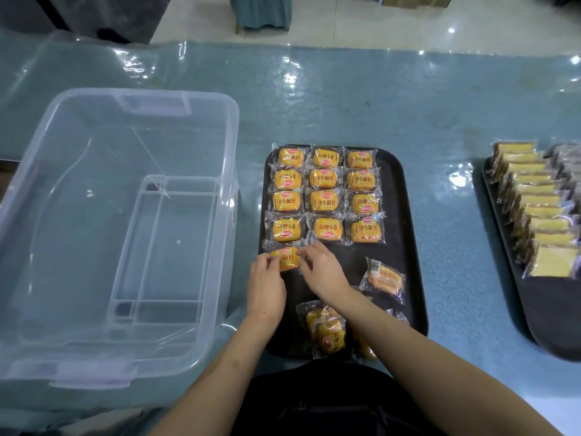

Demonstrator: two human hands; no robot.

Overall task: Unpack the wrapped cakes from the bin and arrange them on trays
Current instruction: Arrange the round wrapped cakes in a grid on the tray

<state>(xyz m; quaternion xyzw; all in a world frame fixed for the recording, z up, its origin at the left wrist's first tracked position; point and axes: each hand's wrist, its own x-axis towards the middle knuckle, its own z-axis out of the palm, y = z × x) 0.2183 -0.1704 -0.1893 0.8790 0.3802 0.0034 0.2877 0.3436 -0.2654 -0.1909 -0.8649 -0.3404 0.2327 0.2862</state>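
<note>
A black tray (399,215) lies in front of me with several yellow wrapped cakes (325,201) set in three neat columns. Both hands hold one more wrapped cake (288,259) at the near end of the left column: my left hand (265,286) pinches its left edge and my right hand (320,269) pinches its right edge. Loose wrapped cakes lie on the tray's near part, one (385,278) to the right and a small pile (327,332) under my right forearm. The clear plastic bin (47,190) on the left holds no cakes.
A second black tray (553,313) at the right edge carries a row of wrapped pale yellow cake slices (540,212). The table (440,121) has a glossy blue-green cover. Floor and furniture show beyond its far edge.
</note>
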